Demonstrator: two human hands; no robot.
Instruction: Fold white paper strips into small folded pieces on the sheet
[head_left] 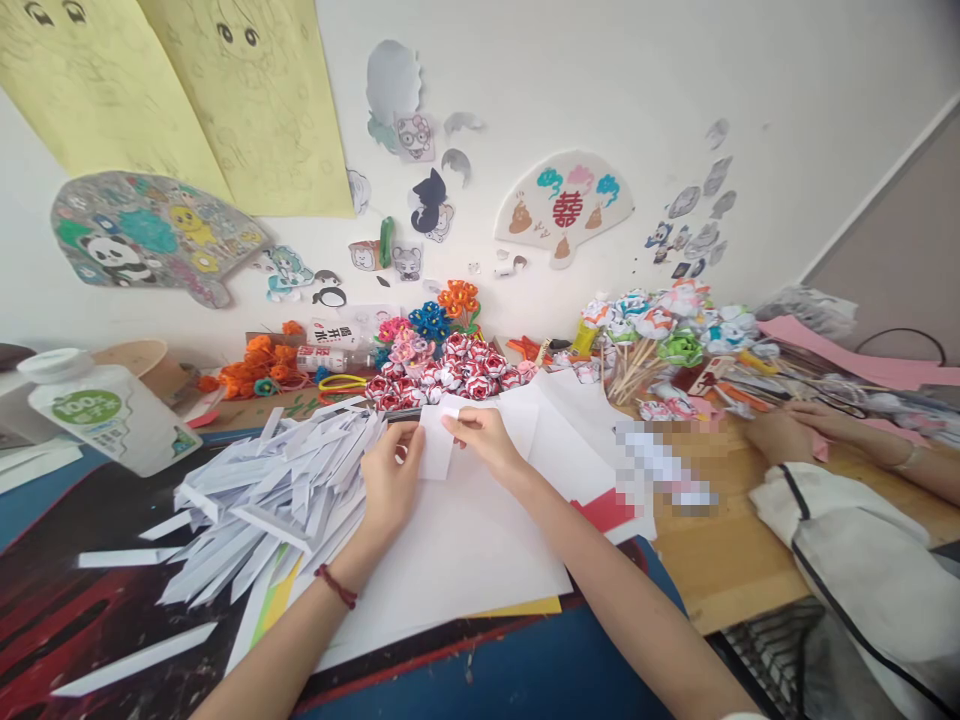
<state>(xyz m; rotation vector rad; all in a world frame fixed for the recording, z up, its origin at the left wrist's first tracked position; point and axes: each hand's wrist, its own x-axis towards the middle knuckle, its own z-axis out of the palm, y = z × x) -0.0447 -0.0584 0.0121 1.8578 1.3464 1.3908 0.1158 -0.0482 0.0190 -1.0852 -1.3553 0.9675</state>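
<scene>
Head view: small rectangular white paper piece [435, 458] was approx. mid-view, held just above or on large flat white paper sheets [450, 550]; couldn't tell if its lower edge touched. L hand [390, 480] had a narrow pinch on its 9 o'c edge, thumb to the near side, fingers curled. R hand [484, 438] pinched it w/ thumb & index finger at approx. 1 o'c, also narrow. Nothing else seen in either hand. Single layer or folded? Couldn't tell.

Handling (judged by looks): v. light, thin, a bit stiff when flat but prob. quick to crease; smooth, so might slip a little under a loose pinch; would likely tear if tugged hard. Best hold prob. edges & corners, thumb vs. index, light pressure; one-sided grip mid-edge could let the far end flop.

Nearby, from the piece: loose heap of narrow folded white paper strips [277, 510] lay at 8–9 o'c, close to L hand; cluster of red-and-white paper flowers [465, 372] at 12–1 o'c; white plastic bottle w/ green label [112, 410] at 9 o'c, well apart. Co-worker's hand [780, 435] was at 3 o'c, also well apart.
</scene>
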